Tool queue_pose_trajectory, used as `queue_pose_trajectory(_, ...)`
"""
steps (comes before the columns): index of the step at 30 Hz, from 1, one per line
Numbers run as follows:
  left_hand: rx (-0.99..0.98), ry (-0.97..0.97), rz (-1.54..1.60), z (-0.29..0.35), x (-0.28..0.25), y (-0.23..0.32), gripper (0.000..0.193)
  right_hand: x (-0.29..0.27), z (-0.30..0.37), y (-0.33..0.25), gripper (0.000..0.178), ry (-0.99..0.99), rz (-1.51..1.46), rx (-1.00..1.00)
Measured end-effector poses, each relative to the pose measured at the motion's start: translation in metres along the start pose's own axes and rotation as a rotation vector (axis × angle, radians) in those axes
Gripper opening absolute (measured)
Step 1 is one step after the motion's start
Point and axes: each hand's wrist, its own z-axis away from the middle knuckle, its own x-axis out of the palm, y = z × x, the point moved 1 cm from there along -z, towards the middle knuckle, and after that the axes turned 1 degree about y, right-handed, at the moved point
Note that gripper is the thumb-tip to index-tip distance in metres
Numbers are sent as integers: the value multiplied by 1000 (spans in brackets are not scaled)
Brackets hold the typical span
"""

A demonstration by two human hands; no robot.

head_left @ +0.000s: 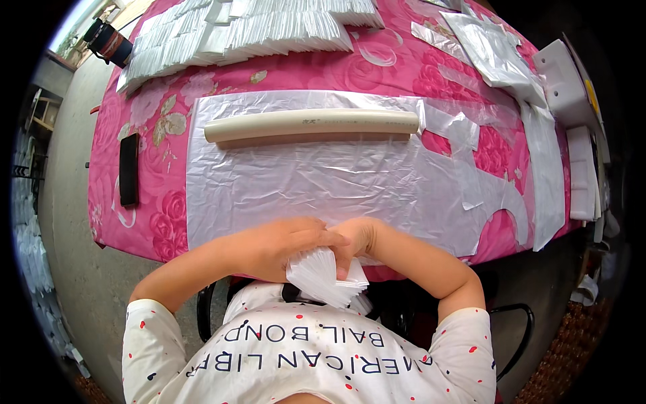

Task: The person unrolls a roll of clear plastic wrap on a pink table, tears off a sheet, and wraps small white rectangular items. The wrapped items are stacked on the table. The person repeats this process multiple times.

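A thick wad of folded white plastic sheets (316,275) is held close against my chest, fanned out at its lower end. My left hand (286,242) wraps round the wad from the left, its fingers bent over the top. From the other side my right hand (351,241) grips it, wrist sharply bent, with fingers pointing down along the sheets. The hands touch each other and hide the wad's upper part. Just beyond them a wide white plastic film (289,178) lies flat on the table, and a cream plastic pipe (309,124) rests across it.
Rows of stacked folded white sheets (249,34) cover the far side of the pink floral tablecloth (161,232). A black phone (128,170) lies at the left, with a dark cylindrical bottle (109,42) beyond. Cut film scraps (481,175) and white foam boxes (568,84) are at the right.
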Motion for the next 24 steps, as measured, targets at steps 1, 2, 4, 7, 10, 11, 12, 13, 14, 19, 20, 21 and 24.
queue_pose_trajectory(1, 15, 106, 7, 2, 3, -10, 76, -4, 5, -2, 69, 111, -16, 7)
queue_pose_trajectory(2, 23, 217, 14, 5, 11, -26, 70, -3, 11, -9, 67, 214, -32, 19)
queue_pose_trajectory(4, 28, 404, 28, 8, 23, -55, 61, 4, 23, -22, 72, 462, 12, -34)
queue_pose_trajectory(7, 17, 594, 41, 9, 32, -76, 54, 15, 40, -28, 86, 887, 258, -183)
queue_pose_trajectory(10, -7, 642, -10, 11, 39, -83, 62, 36, 53, -34, 86, 1154, 1400, -326)
queue_pose_trajectory(11, -30, 667, 5, 9, 39, -82, 66, 43, 51, -37, 88, 1104, 1318, -368)
queue_pose_trajectory(12, -55, 692, 20, 7, 39, -79, 70, 46, 47, -33, 86, 1121, 1258, -364)
queue_pose_trajectory(13, -79, 718, 35, 5, 40, -77, 74, 49, 41, -27, 85, 1135, 1199, -360)
queue_pose_trajectory(14, -74, 715, 6, 4, 40, -76, 77, 52, 35, -22, 83, 1154, 1141, -359)
queue_pose_trajectory(19, -36, 679, -195, 2, 38, -75, 85, 39, 24, 0, 67, 1349, 1081, -502)
queue_pose_trajectory(20, -45, 673, -211, 2, 37, -75, 85, 36, 26, 1, 64, 1375, 1034, -501)
queue_pose_trajectory(21, -48, 670, -224, 1, 38, -76, 86, 32, 27, 1, 59, 1339, 1133, -521)
queue_pose_trajectory(24, -53, 665, -230, 1, 39, -77, 90, 31, 29, -5, 41, 1306, 1234, -575)
